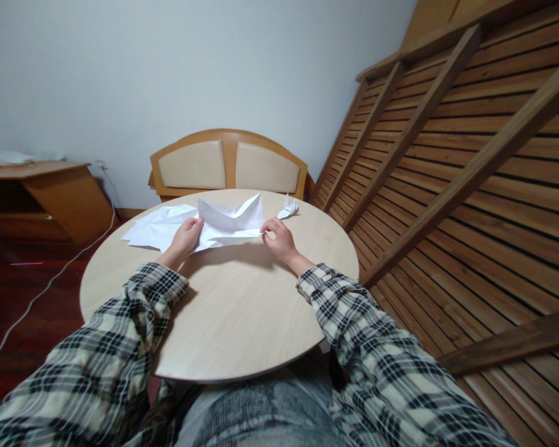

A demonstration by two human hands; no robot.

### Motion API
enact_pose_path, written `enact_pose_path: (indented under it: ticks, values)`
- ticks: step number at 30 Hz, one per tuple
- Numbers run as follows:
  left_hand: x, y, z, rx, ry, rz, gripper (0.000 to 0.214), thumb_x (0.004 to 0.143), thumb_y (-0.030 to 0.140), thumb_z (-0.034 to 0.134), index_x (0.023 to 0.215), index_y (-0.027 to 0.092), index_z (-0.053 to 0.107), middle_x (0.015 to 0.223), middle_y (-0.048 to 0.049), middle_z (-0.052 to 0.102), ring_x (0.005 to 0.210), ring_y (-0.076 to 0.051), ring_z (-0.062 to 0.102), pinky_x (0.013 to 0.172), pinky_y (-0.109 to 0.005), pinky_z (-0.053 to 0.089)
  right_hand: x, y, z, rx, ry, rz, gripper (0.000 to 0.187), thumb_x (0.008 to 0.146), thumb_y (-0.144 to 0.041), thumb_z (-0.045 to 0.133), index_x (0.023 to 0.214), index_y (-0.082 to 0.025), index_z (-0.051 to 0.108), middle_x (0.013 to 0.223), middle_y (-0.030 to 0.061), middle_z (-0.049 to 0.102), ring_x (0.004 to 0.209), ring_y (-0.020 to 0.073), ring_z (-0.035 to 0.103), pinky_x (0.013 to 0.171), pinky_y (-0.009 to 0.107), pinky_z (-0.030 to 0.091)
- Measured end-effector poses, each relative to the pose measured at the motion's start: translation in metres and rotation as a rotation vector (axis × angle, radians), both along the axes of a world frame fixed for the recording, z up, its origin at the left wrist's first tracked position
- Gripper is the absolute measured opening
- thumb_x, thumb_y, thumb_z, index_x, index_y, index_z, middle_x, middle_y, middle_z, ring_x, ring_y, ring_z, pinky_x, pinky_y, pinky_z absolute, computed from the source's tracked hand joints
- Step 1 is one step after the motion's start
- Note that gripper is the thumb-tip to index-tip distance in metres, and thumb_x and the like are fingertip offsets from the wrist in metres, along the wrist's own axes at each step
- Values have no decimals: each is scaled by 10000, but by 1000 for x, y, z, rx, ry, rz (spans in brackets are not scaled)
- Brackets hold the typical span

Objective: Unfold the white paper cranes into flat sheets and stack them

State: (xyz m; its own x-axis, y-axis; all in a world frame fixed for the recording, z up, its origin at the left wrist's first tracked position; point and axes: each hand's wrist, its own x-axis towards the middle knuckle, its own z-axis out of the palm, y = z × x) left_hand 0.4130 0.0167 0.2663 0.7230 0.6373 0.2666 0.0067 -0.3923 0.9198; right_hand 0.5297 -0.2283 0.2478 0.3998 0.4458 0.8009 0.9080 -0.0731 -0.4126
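Observation:
A folded white paper piece (230, 220) with raised pointed flaps lies on the round light-wood table (223, 310), at its far side. My left hand (186, 239) rests on the paper's left part, fingers curled down onto it. At the paper's right edge my right hand (279, 239) pinches it with fingers pressed together. Both arms wear plaid sleeves.
Flat white sheets (156, 226) lie under and left of the folded piece. A small crumpled white paper (289, 210) sits at the far right of the tabletop. A padded wooden chair (228, 164) stands behind the table, a slatted wooden frame (470, 174) leans at right, a low wooden cabinet (41, 198) at left.

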Motion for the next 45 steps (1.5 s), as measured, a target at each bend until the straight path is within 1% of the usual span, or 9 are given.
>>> enact_pose_path:
  ticks: [6,12,17,20,23,29,40,42,45]
  values:
    - [0,6,-1,-19,158,-74,229,768,402,533,784,181,591,729,-19,617,678,-184,531,625,-283,405,10,-7,5,50,19,28,200,718,-24,528,735,-213,590,836,18,604,874,188,590,846,336,470]
    - [1,6,-2,87,180,-28,281,784,444,492,759,182,591,693,-31,617,649,-198,538,589,-292,389,14,-9,7,82,64,33,220,701,-12,527,722,-211,618,838,16,614,870,184,590,866,360,480]
    - [4,4,-2,123,46,17,275,810,444,472,790,185,563,710,-24,591,660,-189,528,611,-291,400,21,-7,2,106,235,52,202,736,-57,525,745,-202,665,896,40,572,890,179,570,813,346,520]
    - [5,2,-4,128,-39,38,255,830,437,471,841,193,543,720,-17,569,671,-186,525,620,-294,404,28,-5,-5,194,462,83,175,800,-132,528,767,-194,688,1098,75,523,988,186,557,826,350,543]
    - [5,-2,-4,239,-49,64,231,850,425,475,869,202,532,716,-13,558,676,-187,521,633,-304,400,30,-5,-9,206,684,196,213,858,-190,500,878,-213,710,1254,69,473,1026,179,561,855,362,548]
    - [5,-8,-4,372,-75,19,197,882,392,450,834,213,515,716,-14,552,668,-180,509,650,-321,404,23,-1,-13,84,634,265,240,798,-270,663,1030,-242,719,1144,56,595,995,184,580,957,401,483]
    - [2,-17,-2,354,-44,-161,296,869,455,428,698,219,478,678,2,492,669,-163,465,633,-287,397,32,0,-10,436,958,241,289,675,-265,747,953,-194,712,969,24,725,879,170,656,842,321,527]
    - [2,-19,-1,289,-54,-176,291,859,456,445,709,211,493,686,1,502,678,-160,472,635,-278,408,32,0,-9,479,1020,264,293,676,-243,739,962,-195,704,942,17,727,870,166,660,839,315,531]
    - [2,-26,1,77,-117,-220,277,823,459,507,753,192,532,700,-6,535,673,-155,495,606,-265,426,30,2,-8,530,1081,297,291,687,-218,712,977,-201,687,917,13,723,837,159,659,818,309,536]
